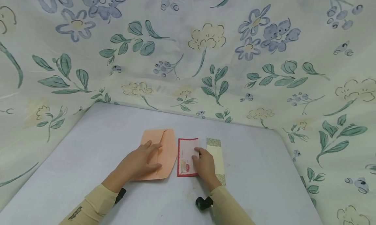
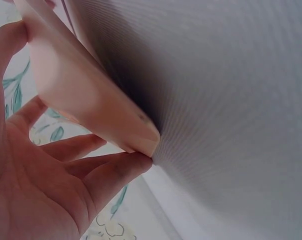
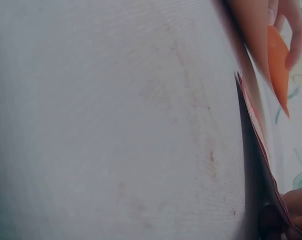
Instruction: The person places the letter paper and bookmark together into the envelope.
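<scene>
Floral-print sheet [image 1: 179, 9] hangs behind and around the work area: blue flowers, cream blooms, green leaf sprays on off-white. White tabletop [image 1: 258, 172] below it; right wrist view shows its pale surface close up, with faint brownish marks [image 3: 211, 157]. Forearms enter from the near edge in khaki sleeves, left sleeve [image 1: 97, 202] and right sleeve [image 1: 230, 207], the left one bearing a dark printed mark. Peach envelope [image 1: 167, 153] lies left of centre on the tabletop, a flap line running lengthwise down it. Left hand [image 1: 141, 161] is spread wide over the envelope, fingers extended, index and thumb tips near the flap line; left wrist view confirms fingertip contact with the peach paper. Right hand [image 1: 206, 164] is narrow, pinching the right edge of a red-bordered card [image 1: 186, 153], which sits just right of the envelope; in the right wrist view the card's edge stands slightly off the tabletop. Card face is pale pink, with a line of small print, too small to read. Cream paper strip [image 1: 217, 156] lies to the right of the card, a speckled gold-green band at each end, partly covered by the right hand. Black wrist device [image 1: 204, 203] shows beside the right cuff, a second black device [image 1: 120, 196] beside the left. Smallest item noted: red-and-tan motif [image 1: 186, 166] low on the card.
</scene>
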Tool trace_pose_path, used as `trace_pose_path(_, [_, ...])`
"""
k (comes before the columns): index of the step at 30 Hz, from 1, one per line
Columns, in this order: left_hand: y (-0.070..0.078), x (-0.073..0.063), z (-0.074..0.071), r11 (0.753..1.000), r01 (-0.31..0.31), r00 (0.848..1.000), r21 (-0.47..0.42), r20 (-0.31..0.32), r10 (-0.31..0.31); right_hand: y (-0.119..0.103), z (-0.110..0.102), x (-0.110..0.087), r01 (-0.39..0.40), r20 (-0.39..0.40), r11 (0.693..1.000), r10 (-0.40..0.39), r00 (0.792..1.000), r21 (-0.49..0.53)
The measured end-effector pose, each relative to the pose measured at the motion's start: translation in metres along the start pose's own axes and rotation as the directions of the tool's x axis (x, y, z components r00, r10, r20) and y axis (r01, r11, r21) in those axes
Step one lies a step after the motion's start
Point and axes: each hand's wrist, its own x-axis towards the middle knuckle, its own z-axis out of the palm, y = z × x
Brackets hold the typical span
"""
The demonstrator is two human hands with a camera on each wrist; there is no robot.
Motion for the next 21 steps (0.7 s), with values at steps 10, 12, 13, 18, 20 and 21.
trace_pose_path(10, [-0.0011,-0.0006,0.0011,1.000,-0.023,1.000,0.013,-0.007,0.023,0.0047,0.0008,0.0018,-0.032,-0.006,0.997,0.033,0.999,0.076])
trace_pose_path(12, [-0.0016,0.0000,0.0020,1.000,-0.025,1.000,0.014,-0.007,0.025,0.0042,-0.0005,0.0017,-0.032,-0.012,0.996,0.034,0.999,0.084])
trace_pose_path(13, [-0.0017,0.0001,0.0022,1.000,-0.023,1.000,0.013,-0.007,0.023,0.0039,-0.0011,0.0018,-0.028,-0.017,0.996,0.030,0.999,0.087])
trace_pose_path(18, [-0.0025,0.0004,0.0022,1.000,-0.018,1.000,0.019,-0.009,0.018,0.0043,-0.0025,0.0035,-0.002,-0.034,0.996,0.005,0.999,0.090])
trace_pose_path(20, [-0.0025,0.0008,0.0018,1.000,-0.018,1.000,0.020,-0.011,0.018,0.0045,-0.0029,0.0048,-0.001,-0.036,0.996,0.004,0.999,0.090])
trace_pose_path(21, [-0.0025,0.0011,0.0017,1.000,-0.018,1.000,0.020,-0.012,0.018,0.0042,-0.0033,0.0051,-0.004,-0.034,0.996,0.007,0.999,0.092])
